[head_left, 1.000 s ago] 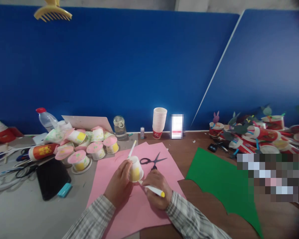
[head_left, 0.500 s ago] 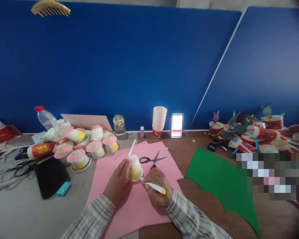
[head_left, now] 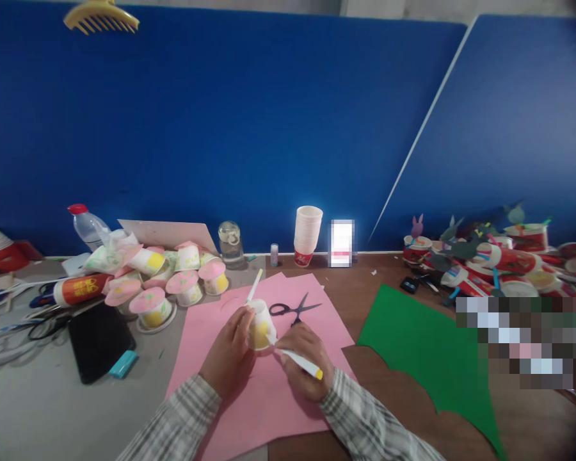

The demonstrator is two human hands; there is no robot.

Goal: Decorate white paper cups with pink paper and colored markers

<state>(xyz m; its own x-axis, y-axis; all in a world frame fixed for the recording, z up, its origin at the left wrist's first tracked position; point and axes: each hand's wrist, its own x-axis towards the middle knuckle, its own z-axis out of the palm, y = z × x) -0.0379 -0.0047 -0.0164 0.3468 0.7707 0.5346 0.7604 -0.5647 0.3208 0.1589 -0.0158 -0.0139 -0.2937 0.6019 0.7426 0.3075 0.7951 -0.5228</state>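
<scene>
My left hand [head_left: 230,346] is closed around the side of a small white paper cup [head_left: 261,320], which has a yellow coloured patch. In my right hand [head_left: 304,358] is a white marker [head_left: 302,363] with a yellow end; its tip is at the cup's lower right side. A white pen cap or second marker [head_left: 254,286] stands out just beyond the cup; I cannot tell whether my left fingers hold it. Pink paper sheets [head_left: 211,410] lie under both hands. Open dark scissors [head_left: 297,310] rest on the pink paper beyond my right hand.
Several decorated cups with pink tops [head_left: 150,301] are heaped at left, near a black tablet [head_left: 100,342] and a turquoise marker cap [head_left: 123,363]. A stack of white cups [head_left: 308,230] stands at the back. Green paper [head_left: 422,352] lies right, before piled red cups [head_left: 513,259].
The marker tip has moved slightly up along the cup's right side. My left hand and the cup stay nearly in place.
</scene>
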